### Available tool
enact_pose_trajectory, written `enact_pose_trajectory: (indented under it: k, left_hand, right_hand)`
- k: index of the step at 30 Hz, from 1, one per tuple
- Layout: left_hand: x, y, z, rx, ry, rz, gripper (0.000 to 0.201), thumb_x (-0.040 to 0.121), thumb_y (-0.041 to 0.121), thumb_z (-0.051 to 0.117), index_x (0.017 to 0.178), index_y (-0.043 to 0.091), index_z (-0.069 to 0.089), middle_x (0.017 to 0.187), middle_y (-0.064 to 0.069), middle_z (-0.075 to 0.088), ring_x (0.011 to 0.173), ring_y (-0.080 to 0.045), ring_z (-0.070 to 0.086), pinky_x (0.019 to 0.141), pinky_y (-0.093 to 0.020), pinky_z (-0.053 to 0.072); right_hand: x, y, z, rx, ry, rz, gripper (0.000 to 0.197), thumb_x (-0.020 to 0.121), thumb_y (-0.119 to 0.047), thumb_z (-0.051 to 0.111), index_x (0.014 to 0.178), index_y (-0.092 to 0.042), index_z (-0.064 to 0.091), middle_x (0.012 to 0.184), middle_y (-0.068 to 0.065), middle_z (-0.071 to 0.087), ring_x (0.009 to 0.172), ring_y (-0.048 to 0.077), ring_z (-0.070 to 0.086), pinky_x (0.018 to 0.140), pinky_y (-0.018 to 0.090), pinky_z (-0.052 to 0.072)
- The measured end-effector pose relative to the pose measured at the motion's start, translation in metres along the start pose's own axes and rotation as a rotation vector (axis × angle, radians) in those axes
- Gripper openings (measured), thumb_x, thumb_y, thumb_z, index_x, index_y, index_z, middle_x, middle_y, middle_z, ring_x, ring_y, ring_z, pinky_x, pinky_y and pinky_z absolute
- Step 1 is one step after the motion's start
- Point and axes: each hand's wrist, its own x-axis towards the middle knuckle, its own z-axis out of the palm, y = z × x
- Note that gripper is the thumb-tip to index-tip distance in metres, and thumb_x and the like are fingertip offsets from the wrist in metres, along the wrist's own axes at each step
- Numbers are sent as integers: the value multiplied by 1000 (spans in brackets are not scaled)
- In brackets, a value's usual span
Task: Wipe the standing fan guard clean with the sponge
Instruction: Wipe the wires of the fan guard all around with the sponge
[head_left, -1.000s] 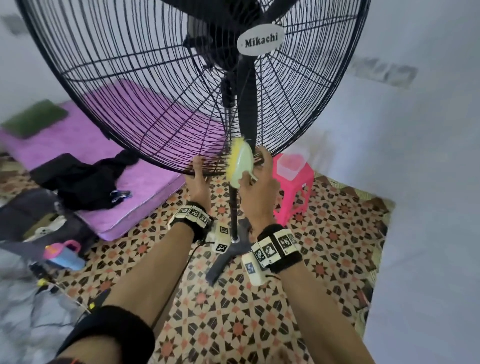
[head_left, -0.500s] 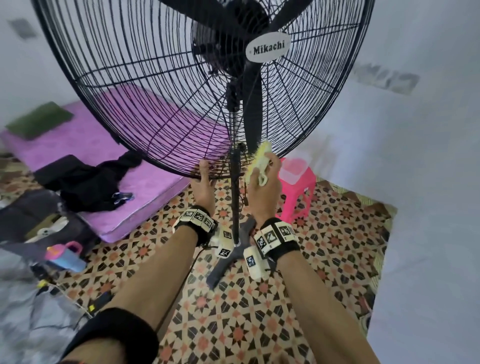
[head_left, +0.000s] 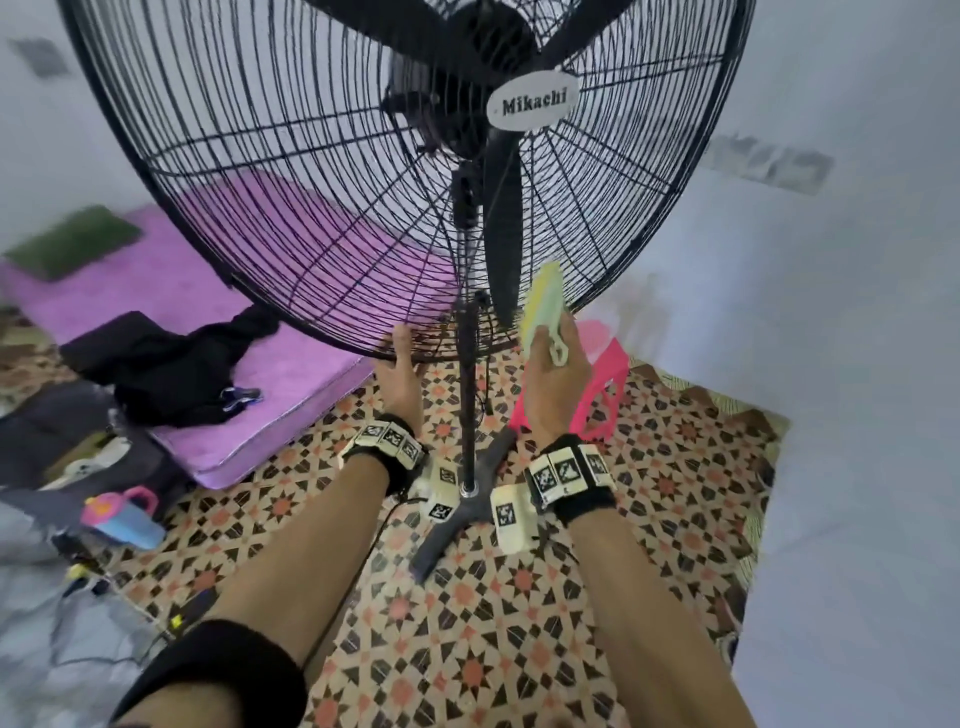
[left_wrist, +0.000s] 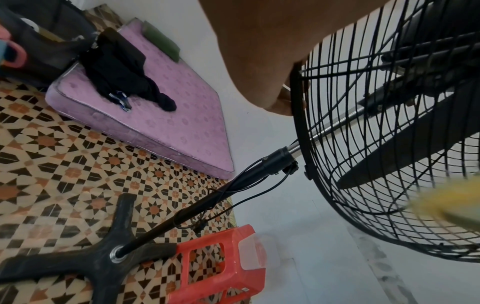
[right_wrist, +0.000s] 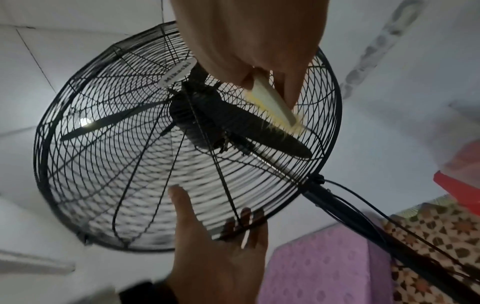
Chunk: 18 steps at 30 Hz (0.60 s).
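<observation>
**Fan guard, lower rim: sponge against the wires**

Black wire fan guard (head_left: 311, 208) fills the upper view, tilted forward on its pole (head_left: 467, 405); "Mikachi" badge (head_left: 532, 106) at the hub. Purple mattress (head_left: 218, 322) on the patterned floor behind, pink stool (head_left: 602, 395) just right of the pole. Left hand (head_left: 397, 379) at the bottom rim, fingers hooked up through the wires, thumb spread apart outside. Right hand (head_left: 556, 384) grips the yellow-green sponge (head_left: 543, 301), thumb and fingers pinching its lower end; the sponge stands upright, its yellow face touching the guard's lower right wires.
</observation>
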Motion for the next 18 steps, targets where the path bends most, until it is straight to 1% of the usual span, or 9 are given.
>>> enact_pose_trajectory:
  k: [2, 4, 6, 8, 10, 13, 14, 16, 18]
  left_hand:
    - [9, -12, -2, -7, 6, -28, 130, 68, 98, 58, 160, 13, 24, 163, -14, 40, 148, -27, 43, 123, -54, 34]
    - [11, -12, -3, 15, 3, -46, 125, 69, 97, 57, 159, 16, 28, 161, -11, 43, 148, -25, 44, 123, -54, 33]
    - [3, -4, -1, 26, -1, -6, 125, 71, 96, 56, 159, 13, 28, 161, -13, 42, 146, -26, 46, 122, -53, 35]
    - [-2, 3, 1, -4, -21, 19, 129, 71, 95, 58, 161, 9, 23, 164, -16, 37, 145, -28, 47, 122, -51, 37]
    - [-5, 5, 0, -29, -11, 36, 129, 69, 96, 58, 160, 11, 23, 163, -15, 38, 145, -29, 46, 121, -52, 37]
    - [-6, 6, 2, -26, -7, 62, 132, 65, 97, 60, 159, 11, 25, 161, -14, 42, 144, -28, 48, 119, -51, 40]
    - [-6, 6, 2, -31, -13, 66, 133, 65, 97, 60, 159, 11, 25, 161, -14, 42, 144, -28, 48, 119, -49, 41]
    - [-6, 8, 3, -41, -13, 75, 134, 63, 98, 60, 159, 11, 24, 162, -13, 41, 145, -27, 46, 120, -48, 40]
    - [-5, 8, 3, -40, -25, 80, 132, 65, 98, 59, 158, 11, 26, 161, -13, 42, 145, -27, 47, 120, -47, 40]
  right_hand:
    - [-11, 2, 9, -96, -157, -86, 48, 101, -10, 58, 148, -13, 47, 126, 6, 66, 67, -8, 64, 52, 12, 51]
    - [-25, 3, 9, -84, -300, -153, 46, 100, -6, 59, 145, -9, 50, 114, 8, 71, 61, 3, 65, 44, 13, 46]
    - [-25, -4, 6, -11, -314, -146, 43, 100, -8, 60, 143, -6, 53, 123, 5, 68, 78, 6, 72, 54, 23, 58]
    - [-14, -10, 7, 72, -149, -95, 41, 102, -14, 60, 143, -13, 53, 135, -9, 61, 104, -3, 68, 76, 27, 62]
    - [-3, -16, 12, 92, -7, -60, 43, 102, -12, 59, 144, -14, 50, 132, -24, 54, 105, -17, 60, 84, 25, 60]
    - [-5, -19, 22, -12, -153, -107, 46, 100, -5, 59, 145, -5, 49, 131, 4, 63, 74, -17, 61, 58, 8, 51]
    - [-8, -17, 21, -20, -222, -120, 45, 100, -7, 59, 145, -4, 49, 134, 13, 63, 79, -14, 63, 59, 8, 51]
    - [-8, -19, 13, 36, -293, -121, 44, 101, -11, 60, 144, -5, 51, 143, 17, 57, 112, 2, 66, 77, 16, 58]
    - [1, -24, 7, 117, -171, -80, 43, 102, -14, 60, 144, -8, 53, 146, 14, 55, 119, 8, 64, 81, 20, 59]
